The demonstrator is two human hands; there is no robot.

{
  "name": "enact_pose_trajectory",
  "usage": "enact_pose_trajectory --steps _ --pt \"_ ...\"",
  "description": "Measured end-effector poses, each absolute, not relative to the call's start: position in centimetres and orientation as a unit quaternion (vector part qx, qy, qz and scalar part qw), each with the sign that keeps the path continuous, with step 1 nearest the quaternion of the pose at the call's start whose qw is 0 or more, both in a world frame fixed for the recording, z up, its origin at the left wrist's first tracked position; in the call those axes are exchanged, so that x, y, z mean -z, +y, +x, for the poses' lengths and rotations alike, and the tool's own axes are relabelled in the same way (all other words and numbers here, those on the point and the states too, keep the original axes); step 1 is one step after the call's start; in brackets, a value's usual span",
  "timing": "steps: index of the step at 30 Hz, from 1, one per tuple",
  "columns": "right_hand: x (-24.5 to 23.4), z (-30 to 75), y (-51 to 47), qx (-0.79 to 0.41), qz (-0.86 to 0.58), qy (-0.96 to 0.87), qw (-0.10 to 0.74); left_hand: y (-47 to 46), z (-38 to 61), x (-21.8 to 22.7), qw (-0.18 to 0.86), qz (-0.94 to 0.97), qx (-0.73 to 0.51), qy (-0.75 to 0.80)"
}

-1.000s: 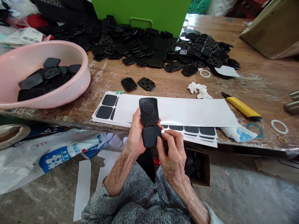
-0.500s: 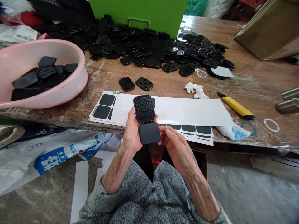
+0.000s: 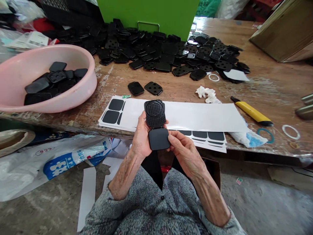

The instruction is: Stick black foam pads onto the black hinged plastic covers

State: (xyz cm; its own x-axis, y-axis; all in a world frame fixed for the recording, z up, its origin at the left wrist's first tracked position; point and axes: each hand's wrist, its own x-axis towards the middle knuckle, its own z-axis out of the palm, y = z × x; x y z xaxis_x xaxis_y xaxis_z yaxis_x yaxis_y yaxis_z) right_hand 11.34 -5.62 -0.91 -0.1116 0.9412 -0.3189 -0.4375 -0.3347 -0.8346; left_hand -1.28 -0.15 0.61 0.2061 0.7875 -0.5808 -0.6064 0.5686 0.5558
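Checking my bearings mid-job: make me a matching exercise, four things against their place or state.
1. Hinged black piece
2. Yellow utility knife
3. Pink basin
4. Green panel

A. Right of the white sheets
B. Behind the heap of black pieces
C. Unfolded, in the left hand
D. Holding several black parts

Pairs: 1-C, 2-A, 3-D, 4-B

The sheets (image 3: 195,116) lie on the table (image 3: 178,86) between basin (image 3: 85,88) and tool (image 3: 253,112).

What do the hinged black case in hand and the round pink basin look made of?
Hinged black case: probably moulded plastic, given crisp grid ribs; its smooth, matt lower panel could be rubber-faced. Round pink basin: likely plastic, smooth, with soft sheen on its wall.
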Motion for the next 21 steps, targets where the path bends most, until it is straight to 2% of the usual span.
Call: enact_pose_trajectory --steps 5,13,21 --pt "0.9 11.1 -5.6 -0.663 -0.457 -0.287 0.519 -0.7 -1.5 -0.8 0.758 0.146 -0.451 0.448" --pt "0.9 11.0 -5.3 -0.636 -0.452 -0.275 0.562 -2.7 -3.7 0.2 0.75 0.358 -0.403 0.383" --pt "1.0 10.2 -5.0 -0.64 -0.444 -0.325 0.536 -2.5 -5.5 -0.1 0.782 0.347 -0.402 0.328"
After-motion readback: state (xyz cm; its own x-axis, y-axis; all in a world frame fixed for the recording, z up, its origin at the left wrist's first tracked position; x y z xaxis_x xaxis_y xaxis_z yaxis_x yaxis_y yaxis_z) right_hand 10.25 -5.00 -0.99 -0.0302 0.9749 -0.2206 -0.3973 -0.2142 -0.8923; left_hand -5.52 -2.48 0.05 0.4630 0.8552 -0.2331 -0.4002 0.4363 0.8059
